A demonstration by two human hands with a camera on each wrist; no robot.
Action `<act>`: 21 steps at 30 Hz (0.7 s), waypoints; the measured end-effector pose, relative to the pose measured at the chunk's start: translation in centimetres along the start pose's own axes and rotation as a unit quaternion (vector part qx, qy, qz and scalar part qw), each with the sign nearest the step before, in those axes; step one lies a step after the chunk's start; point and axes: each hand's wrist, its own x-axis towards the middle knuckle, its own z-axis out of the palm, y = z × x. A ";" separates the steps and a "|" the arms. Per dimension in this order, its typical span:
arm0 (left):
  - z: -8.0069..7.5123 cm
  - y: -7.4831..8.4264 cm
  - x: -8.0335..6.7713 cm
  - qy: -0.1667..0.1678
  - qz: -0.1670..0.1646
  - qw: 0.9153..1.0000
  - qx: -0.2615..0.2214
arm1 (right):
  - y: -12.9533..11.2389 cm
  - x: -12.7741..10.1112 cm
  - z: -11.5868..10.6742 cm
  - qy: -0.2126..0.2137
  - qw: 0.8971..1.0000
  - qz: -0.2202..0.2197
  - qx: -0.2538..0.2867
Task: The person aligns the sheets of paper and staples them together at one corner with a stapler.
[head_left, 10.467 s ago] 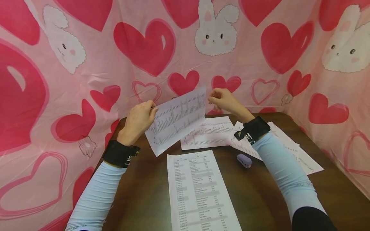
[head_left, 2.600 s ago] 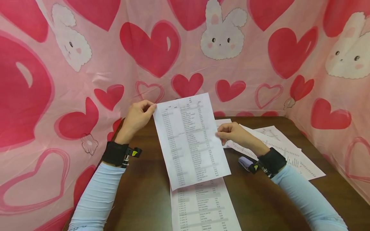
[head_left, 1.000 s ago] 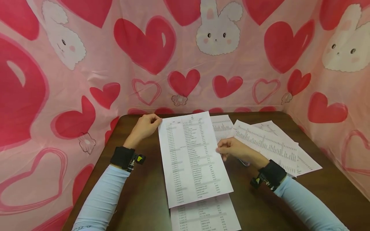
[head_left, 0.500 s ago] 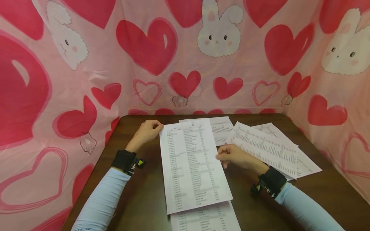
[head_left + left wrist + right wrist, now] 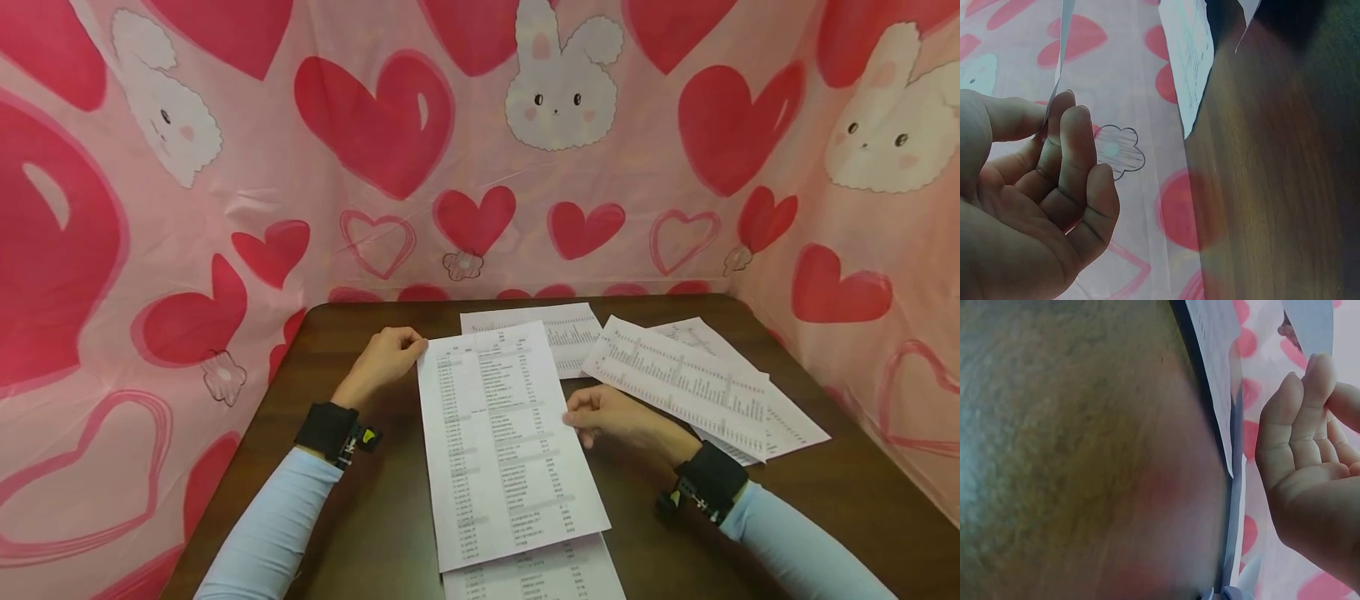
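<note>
left hand (image 5: 386, 358) pinches the top-left corner of the held printed sheet (image 5: 502, 433) between thumb and curled fingers; the left wrist view confirms the paper edge caught between thumb and fingertips (image 5: 1060, 119). right hand (image 5: 611, 417) pinches the same sheet at its right edge, about mid-length, fingers curled toward the thumb. in the right wrist view the fingers (image 5: 1300, 419) close on a sheet edge.

location of the held sheet: centre of the dark wooden table (image 5: 360, 500), long axis running 12 to 6 o'clock, low over the surface; whether it touches the table cannot be told. left hand sits at its 10 o'clock corner, right hand at its 3 o'clock edge.

sheet count, head view: five visible.
- one held sheet.
- one lower sheet (image 5: 532, 579) beneath it, showing at 6 o'clock.
- one far sheet (image 5: 573, 329) at 12 to 1 o'clock, partly covered by the held sheet.
- two overlapped sheets at 2 to 3 o'clock: upper right sheet (image 5: 675, 379) lying on bottom right sheet (image 5: 787, 425).

all sheets carry printed columns of text, too small to read.

wrist gear: two black wristbands, one per arm (image 5: 327, 429), (image 5: 712, 479). two pale blue sleeves.

surround: pink curtain (image 5: 225, 167) with red hearts and white rabbits encloses the table at 9, 12 and 3 o'clock.
</note>
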 end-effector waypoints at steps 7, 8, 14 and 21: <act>0.0 0.0 -0.1 -0.009 0.001 1.000 0.003 | 0.1 -0.4 0.3 -0.002 1.000 0.007 -0.009; 0.1 0.0 -0.2 -0.012 0.002 1.000 0.003 | 0.2 -0.5 0.3 -0.005 1.000 0.007 -0.009; 0.9 -0.4 -0.4 -0.027 0.003 1.000 0.004 | 0.3 -1.0 0.6 -0.010 1.000 0.019 0.003; 1.3 -0.8 -0.7 -0.031 -0.002 0.999 0.010 | 0.6 -1.2 1.1 -0.022 0.999 0.020 0.010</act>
